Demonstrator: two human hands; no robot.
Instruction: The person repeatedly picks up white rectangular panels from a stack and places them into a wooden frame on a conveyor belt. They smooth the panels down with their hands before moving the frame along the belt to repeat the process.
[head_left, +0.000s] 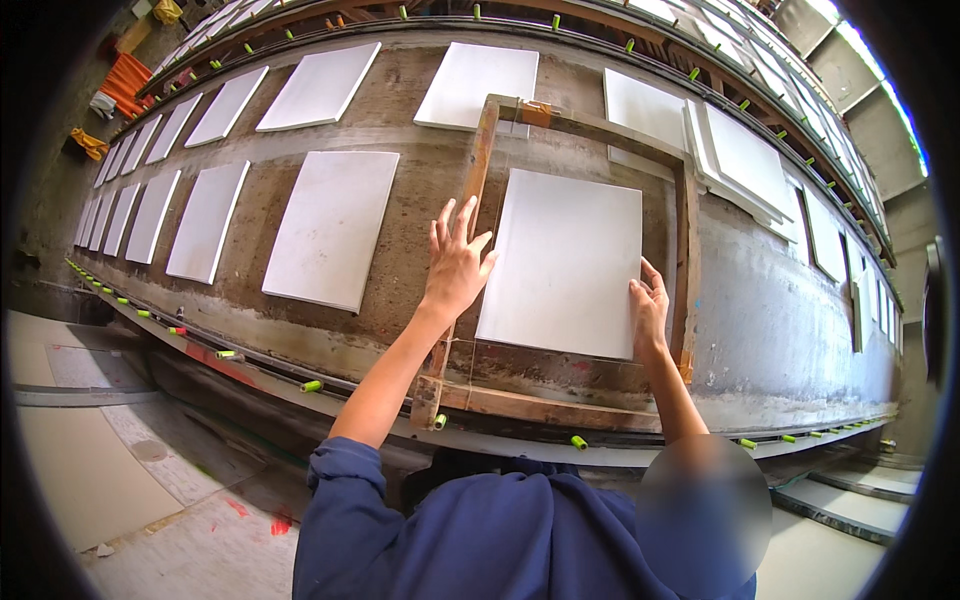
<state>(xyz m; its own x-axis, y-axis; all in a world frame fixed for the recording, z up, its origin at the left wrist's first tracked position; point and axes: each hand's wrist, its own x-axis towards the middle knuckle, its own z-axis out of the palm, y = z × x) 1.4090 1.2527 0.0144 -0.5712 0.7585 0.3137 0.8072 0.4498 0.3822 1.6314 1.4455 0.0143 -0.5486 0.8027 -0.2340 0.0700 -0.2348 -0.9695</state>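
A plain white rectangular sheet [565,265] lies flat on the long table, inside a wooden frame [550,407] with worn brown bars. My left hand [460,265] hovers over the frame's left bar by the sheet's left edge, fingers spread and holding nothing. At the sheet's right edge, my right hand [650,310] has its thumb on the border and its fingers curled at the side; the fingers' undersides are hidden. Orange-brown tape [537,114] wraps part of the frame's far bar.
Rows of white sheets, such as one to the left [332,228], cover the stained table [770,320]. Overlapping sheets [745,165] lie at the far right. Green pegs [312,386] line the near rail. Another sheet-covered table [720,35] stands beyond.
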